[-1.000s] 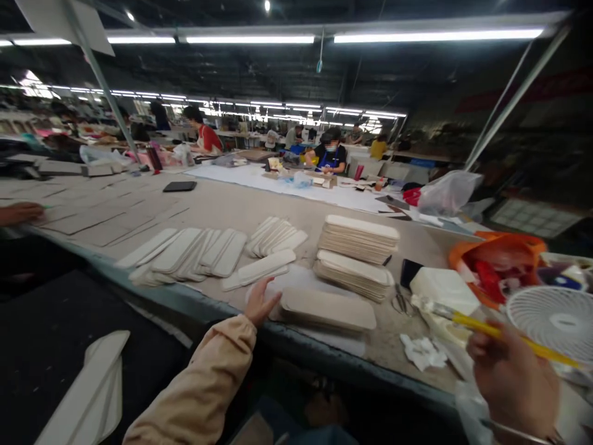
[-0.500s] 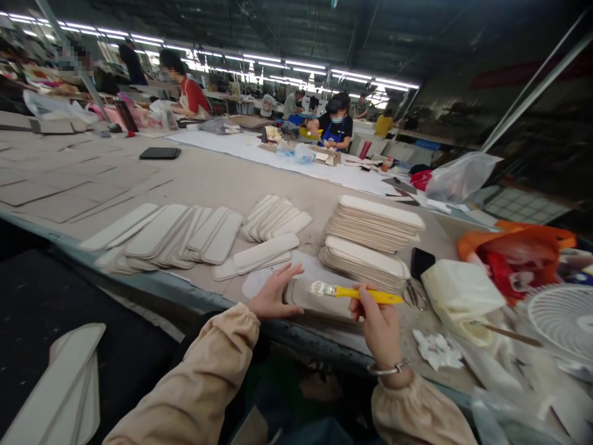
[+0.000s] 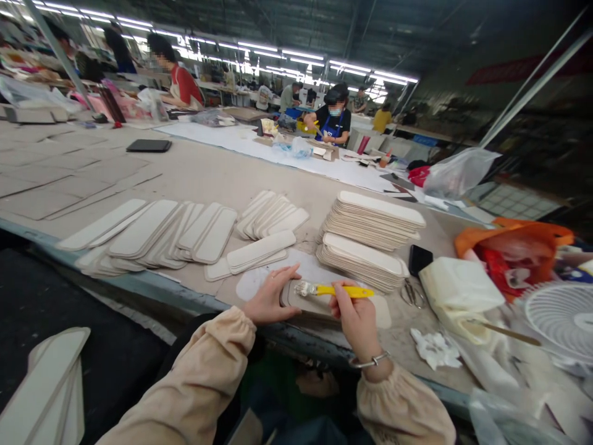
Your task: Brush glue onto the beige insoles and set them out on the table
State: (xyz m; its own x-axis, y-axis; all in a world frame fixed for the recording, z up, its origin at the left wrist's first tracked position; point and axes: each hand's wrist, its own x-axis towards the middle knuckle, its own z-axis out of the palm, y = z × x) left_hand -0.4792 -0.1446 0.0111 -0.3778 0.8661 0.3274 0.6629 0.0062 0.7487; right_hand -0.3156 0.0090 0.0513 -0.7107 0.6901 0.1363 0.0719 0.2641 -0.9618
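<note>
My right hand (image 3: pixel 354 315) grips the yellow handle of a brush (image 3: pixel 345 291), whose bristles are coated in something white. The bristle end is over the left part of a stack of flat grey-beige pieces (image 3: pixel 308 303) at the table's front edge. At the left end of that stack lies my left hand (image 3: pixel 273 296), thumb and fingers spread around the corner. Just behind are a few cream pieces with rounded ends (image 3: pixel 262 250). Two neat piles of such pieces (image 3: pixel 370 216) stand beyond my right hand.
More cream pieces (image 3: pixel 143 228) fan out at left. On the right are scissors (image 3: pixel 412 293), a black phone-like object (image 3: pixel 420 259), a white container (image 3: pixel 458 284), crumpled tissue (image 3: pixel 435 348), a white fan (image 3: pixel 563 321) and an orange bag (image 3: pixel 514 235). A co-worker (image 3: pixel 334 117) sits across the table.
The brush in my right hand has moved left over the stack, towards my left hand. My left hand stays at the stack's left end. The view has shifted slightly.
</note>
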